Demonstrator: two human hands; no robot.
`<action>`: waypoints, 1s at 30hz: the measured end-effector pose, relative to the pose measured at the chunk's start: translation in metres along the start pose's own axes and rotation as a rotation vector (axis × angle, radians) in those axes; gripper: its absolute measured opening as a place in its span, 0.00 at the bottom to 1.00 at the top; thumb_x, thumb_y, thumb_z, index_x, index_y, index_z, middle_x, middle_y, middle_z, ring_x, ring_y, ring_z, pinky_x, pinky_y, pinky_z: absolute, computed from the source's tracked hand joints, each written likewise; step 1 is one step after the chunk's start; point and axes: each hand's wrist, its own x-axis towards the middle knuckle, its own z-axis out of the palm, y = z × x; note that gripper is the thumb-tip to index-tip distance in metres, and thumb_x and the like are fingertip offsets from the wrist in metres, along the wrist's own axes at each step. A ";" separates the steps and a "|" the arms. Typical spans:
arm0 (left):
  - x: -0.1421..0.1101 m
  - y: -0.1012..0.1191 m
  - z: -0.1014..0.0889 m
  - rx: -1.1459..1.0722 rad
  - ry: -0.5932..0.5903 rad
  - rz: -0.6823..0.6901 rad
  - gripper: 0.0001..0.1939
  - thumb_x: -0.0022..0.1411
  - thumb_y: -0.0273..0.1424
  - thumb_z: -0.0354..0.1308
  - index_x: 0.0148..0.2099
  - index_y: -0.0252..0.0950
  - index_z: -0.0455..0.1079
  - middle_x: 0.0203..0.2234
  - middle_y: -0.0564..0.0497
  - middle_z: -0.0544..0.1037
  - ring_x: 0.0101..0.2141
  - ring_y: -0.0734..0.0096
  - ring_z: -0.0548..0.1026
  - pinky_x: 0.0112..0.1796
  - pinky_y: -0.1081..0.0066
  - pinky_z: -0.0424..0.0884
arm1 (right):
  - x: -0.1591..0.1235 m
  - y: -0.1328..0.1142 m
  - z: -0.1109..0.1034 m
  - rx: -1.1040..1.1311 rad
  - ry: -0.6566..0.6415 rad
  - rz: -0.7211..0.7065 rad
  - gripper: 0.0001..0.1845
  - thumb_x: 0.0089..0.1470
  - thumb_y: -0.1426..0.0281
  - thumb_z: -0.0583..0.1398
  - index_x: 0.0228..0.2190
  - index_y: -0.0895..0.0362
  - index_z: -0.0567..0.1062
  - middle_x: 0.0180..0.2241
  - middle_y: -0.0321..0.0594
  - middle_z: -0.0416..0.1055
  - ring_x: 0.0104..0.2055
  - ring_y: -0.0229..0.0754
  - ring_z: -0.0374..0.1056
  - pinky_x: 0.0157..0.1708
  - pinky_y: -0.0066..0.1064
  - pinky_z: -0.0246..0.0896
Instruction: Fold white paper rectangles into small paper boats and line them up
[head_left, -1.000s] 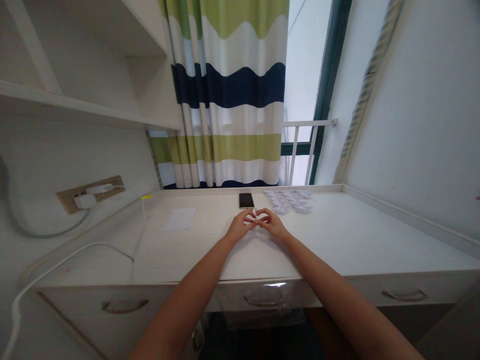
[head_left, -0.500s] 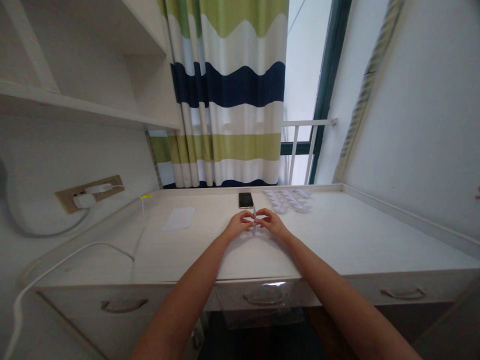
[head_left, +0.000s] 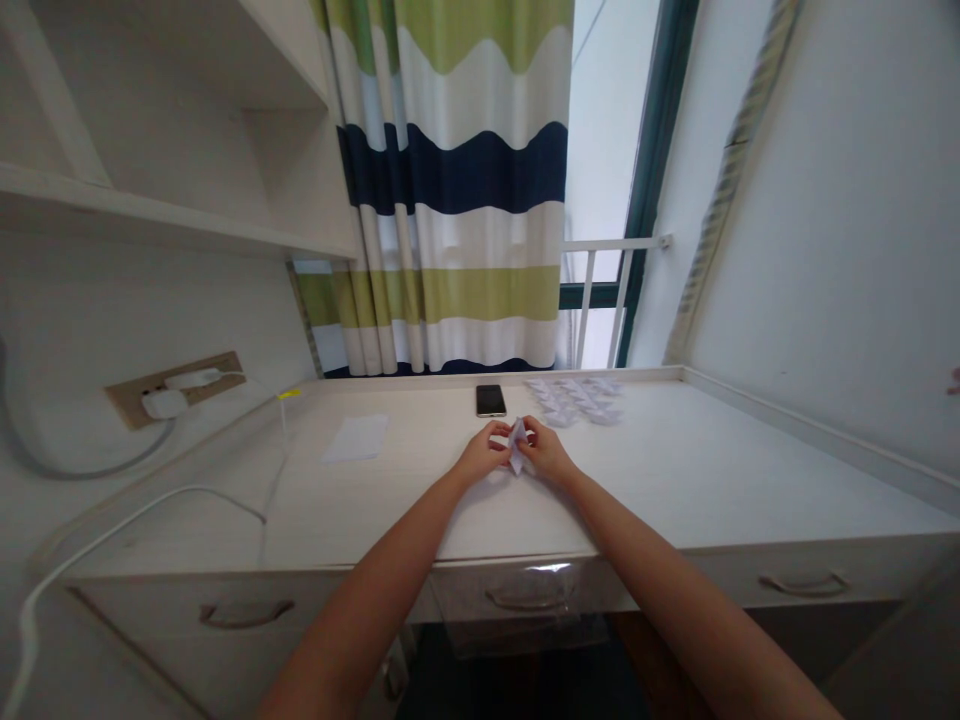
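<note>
A small folded piece of white paper [head_left: 517, 447] stands upright between my two hands, pointed at top and bottom, just above the desk. My right hand [head_left: 548, 453] pinches its right side between thumb and fingers. On the other side, my left hand [head_left: 481, 455] has its fingertips closed on the paper's left edge. Beyond my hands lies a black phone [head_left: 491, 400]. Several folded white paper pieces [head_left: 574, 402] lie in rows to the right of the phone. Flat white paper sheets [head_left: 357, 438] rest to the left.
The white desk [head_left: 675, 470] has a raised rim at its back and right. A white cable [head_left: 150, 520] runs over the left edge, below a wall socket [head_left: 176, 388]. Shelves [head_left: 187, 220] overhang the upper left. A striped curtain [head_left: 487, 240] hangs behind the desk.
The folded paper has turned from edge-on to show its diamond-shaped face. Both hands have shifted slightly, still holding it. Phone, sheets and rows of folded pieces lie as before.
</note>
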 end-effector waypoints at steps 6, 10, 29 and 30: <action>0.005 -0.002 -0.001 0.019 0.072 0.033 0.14 0.44 0.21 0.55 0.37 0.34 0.62 0.37 0.49 0.69 0.27 0.79 0.70 0.25 0.78 0.68 | 0.003 -0.001 0.001 -0.016 0.047 -0.027 0.10 0.39 0.76 0.50 0.29 0.57 0.66 0.28 0.35 0.68 0.24 0.34 0.64 0.26 0.27 0.59; 0.005 0.000 0.001 -0.112 0.026 0.004 0.13 0.44 0.23 0.57 0.36 0.34 0.61 0.33 0.49 0.71 0.27 0.77 0.71 0.28 0.74 0.69 | 0.002 -0.003 -0.001 -0.074 0.125 -0.040 0.10 0.39 0.76 0.51 0.28 0.57 0.67 0.26 0.35 0.68 0.25 0.35 0.63 0.27 0.27 0.59; 0.007 0.001 0.005 -0.186 0.211 -0.033 0.08 0.46 0.22 0.51 0.32 0.35 0.64 0.22 0.55 0.73 0.23 0.75 0.70 0.26 0.73 0.69 | 0.002 -0.003 0.002 -0.103 0.143 -0.094 0.13 0.40 0.76 0.53 0.32 0.57 0.71 0.31 0.40 0.68 0.29 0.36 0.64 0.30 0.28 0.59; 0.007 0.002 0.005 -0.199 0.212 -0.043 0.08 0.46 0.22 0.51 0.32 0.35 0.64 0.22 0.55 0.73 0.23 0.76 0.70 0.26 0.73 0.69 | 0.002 -0.003 0.001 -0.123 0.146 -0.083 0.13 0.40 0.76 0.53 0.31 0.57 0.71 0.30 0.39 0.68 0.28 0.36 0.63 0.29 0.28 0.59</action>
